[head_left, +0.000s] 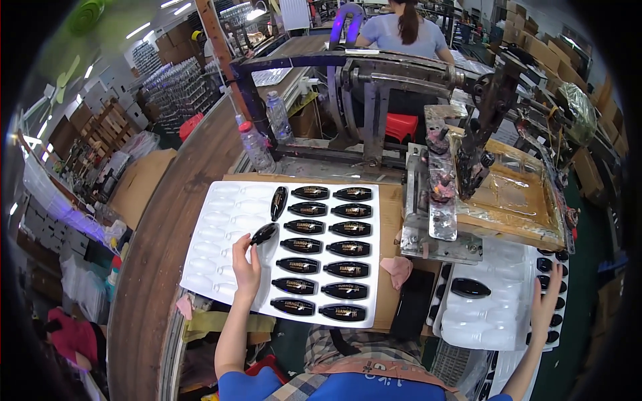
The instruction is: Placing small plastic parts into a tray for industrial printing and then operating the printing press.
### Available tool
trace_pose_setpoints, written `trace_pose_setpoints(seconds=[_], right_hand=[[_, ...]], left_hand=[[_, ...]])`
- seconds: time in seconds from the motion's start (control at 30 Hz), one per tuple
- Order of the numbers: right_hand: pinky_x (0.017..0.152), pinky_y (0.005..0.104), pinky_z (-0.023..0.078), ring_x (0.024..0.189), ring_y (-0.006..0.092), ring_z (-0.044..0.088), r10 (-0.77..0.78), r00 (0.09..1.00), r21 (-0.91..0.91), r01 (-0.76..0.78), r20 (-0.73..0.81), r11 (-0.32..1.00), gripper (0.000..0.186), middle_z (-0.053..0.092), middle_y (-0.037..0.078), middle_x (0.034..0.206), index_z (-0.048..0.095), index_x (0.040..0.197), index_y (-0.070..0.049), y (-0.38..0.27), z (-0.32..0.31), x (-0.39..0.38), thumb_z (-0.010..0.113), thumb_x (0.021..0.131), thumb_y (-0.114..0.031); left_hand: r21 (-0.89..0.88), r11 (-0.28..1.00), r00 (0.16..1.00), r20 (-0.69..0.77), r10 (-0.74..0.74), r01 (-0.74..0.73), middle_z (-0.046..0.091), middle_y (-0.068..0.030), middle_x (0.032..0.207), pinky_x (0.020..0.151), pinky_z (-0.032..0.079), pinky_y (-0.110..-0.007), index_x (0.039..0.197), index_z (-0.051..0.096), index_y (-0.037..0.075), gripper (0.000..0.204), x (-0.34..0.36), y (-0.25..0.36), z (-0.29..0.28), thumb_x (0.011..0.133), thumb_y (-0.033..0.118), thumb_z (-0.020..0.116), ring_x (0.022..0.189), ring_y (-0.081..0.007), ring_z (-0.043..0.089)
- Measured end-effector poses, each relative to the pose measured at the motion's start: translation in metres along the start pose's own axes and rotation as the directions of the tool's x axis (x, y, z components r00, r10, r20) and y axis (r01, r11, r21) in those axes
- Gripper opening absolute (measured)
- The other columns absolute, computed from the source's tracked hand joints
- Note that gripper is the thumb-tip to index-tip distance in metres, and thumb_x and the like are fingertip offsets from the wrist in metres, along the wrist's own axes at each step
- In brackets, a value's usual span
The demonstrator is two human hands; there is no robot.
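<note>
A white molded tray (371,260) lies before me, holding two full columns of glossy black oval pieces (352,248) with gold print. At the top of a third column, one black piece stands upright in its slot. Just below that piece, my left hand (246,267) pinches another black oval piece (265,234) between thumb and fingers over the tray. At far right, my right hand (547,297) reaches along the edge of a second white tray (468,324), fingers stretched and apart, beside several black pieces (545,265). A single black piece (471,288) rests on that second tray.
A metal printing machine (441,174) with an amber-stained frame (515,194) stands beyond the trays. Two plastic bottles (256,147) are at its left. A pink cloth (398,271) lies between the trays. A co-worker (404,30) sits at the back.
</note>
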State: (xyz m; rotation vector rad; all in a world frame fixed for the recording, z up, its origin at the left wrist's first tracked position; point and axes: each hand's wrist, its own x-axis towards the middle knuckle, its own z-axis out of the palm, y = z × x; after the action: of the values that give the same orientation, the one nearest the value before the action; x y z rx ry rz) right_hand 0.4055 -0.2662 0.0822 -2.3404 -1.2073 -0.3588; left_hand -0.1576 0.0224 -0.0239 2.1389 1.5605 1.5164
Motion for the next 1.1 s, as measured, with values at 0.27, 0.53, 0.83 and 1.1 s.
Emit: trace_pose_setpoints(seconds=[0.27, 0.53, 0.83, 1.1], right_hand=[[0.096, 0.0384, 0.032, 0.116, 0.0375, 0.039, 0.445, 0.895, -0.502, -0.376, 0.02, 0.779, 0.051, 0.041, 0.025, 0.124, 0.04, 0.123, 0.001, 0.159, -0.032, -0.061, 0.046, 0.088, -0.036], [0.084, 0.0373, 0.042, 0.098, 0.034, 0.053, 0.585, 0.799, -0.419, -0.489, 0.136, 0.765, 0.05, 0.053, 0.021, 0.107, 0.053, 0.112, -0.001, 0.192, -0.055, -0.079, 0.049, 0.084, -0.042], [0.085, 0.0334, 0.04, 0.095, 0.0286, 0.053, 0.393, 0.914, -0.108, -0.383, 0.103, 0.917, 0.031, 0.053, 0.018, 0.106, 0.052, 0.11, 0.001, 0.214, -0.069, -0.103, 0.05, 0.086, -0.019], [0.075, 0.0297, 0.045, 0.1, 0.0263, 0.052, 0.321, 0.934, -0.154, -0.344, -0.156, 0.926, 0.031, 0.05, 0.018, 0.116, 0.05, 0.113, 0.001, 0.148, -0.058, -0.076, 0.047, 0.089, -0.018]], left_hand=[[0.167, 0.986, 0.997, 0.072, -0.006, -0.006, 0.057, -0.0175, 0.09, 0.074, 0.045, -0.037, 0.095, 0.052, -0.002, 0.023, -0.032, 0.006, -0.008, 0.074, -0.003, 0.059, 0.083, -0.0329, 0.056], [0.116, 0.978, 0.97, 0.152, -0.188, 0.172, 0.056, -0.0166, 0.088, 0.074, 0.043, -0.037, 0.105, 0.049, -0.001, 0.033, -0.035, 0.008, -0.008, 0.073, 0.0, 0.059, 0.083, -0.0314, 0.055], [0.282, 0.936, 0.932, 0.231, -0.279, 0.21, 0.057, -0.0156, 0.088, 0.074, 0.043, -0.035, 0.111, 0.048, -0.001, 0.043, -0.008, 0.029, -0.017, 0.071, 0.003, 0.064, 0.082, -0.029, 0.055], [-0.26, 0.936, 0.902, 0.298, 0.311, -0.237, 0.058, -0.0147, 0.092, 0.078, 0.043, -0.036, 0.098, 0.055, -0.002, 0.023, 0.067, 0.141, 0.059, 0.075, 0.0, 0.058, 0.088, -0.0305, 0.055]])
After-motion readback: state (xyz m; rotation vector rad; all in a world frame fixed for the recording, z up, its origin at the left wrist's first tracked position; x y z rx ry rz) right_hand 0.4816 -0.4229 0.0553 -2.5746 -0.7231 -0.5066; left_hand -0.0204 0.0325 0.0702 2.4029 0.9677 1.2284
